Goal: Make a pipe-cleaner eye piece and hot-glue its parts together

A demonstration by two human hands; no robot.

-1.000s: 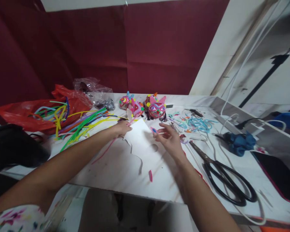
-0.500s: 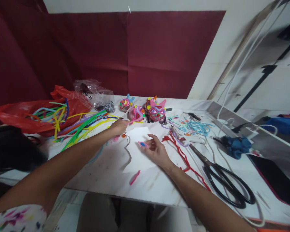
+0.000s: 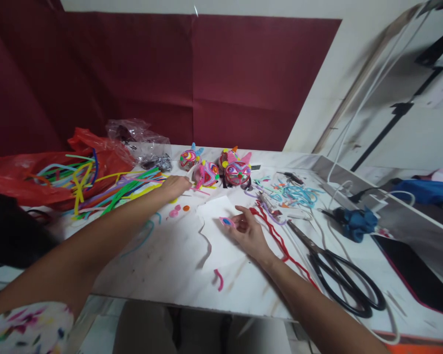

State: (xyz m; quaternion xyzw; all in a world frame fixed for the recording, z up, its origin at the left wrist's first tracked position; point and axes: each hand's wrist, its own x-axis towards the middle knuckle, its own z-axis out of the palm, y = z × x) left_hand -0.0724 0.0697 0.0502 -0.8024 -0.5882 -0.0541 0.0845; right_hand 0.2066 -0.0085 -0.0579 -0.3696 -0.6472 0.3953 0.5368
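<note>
While the right hand point(image 3: 250, 235) pinches the pink-and-blue piece point(image 3: 227, 222) over white paper point(image 3: 218, 244), light edge pressure should keep it flat; the left hand point(image 3: 175, 188), left of the paper, has an unclear grip.

Right hand point(image 3: 249, 235) holds a pink piece point(image 3: 227, 222) over paper point(image 3: 221, 250), left hand point(image 3: 175, 188) seemingly beside a patterned ball point(image 3: 208, 173)

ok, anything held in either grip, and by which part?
Right grip: small pink piece with a blue centre, pinched at one end. Left grip: can't tell, too unclear.
</note>
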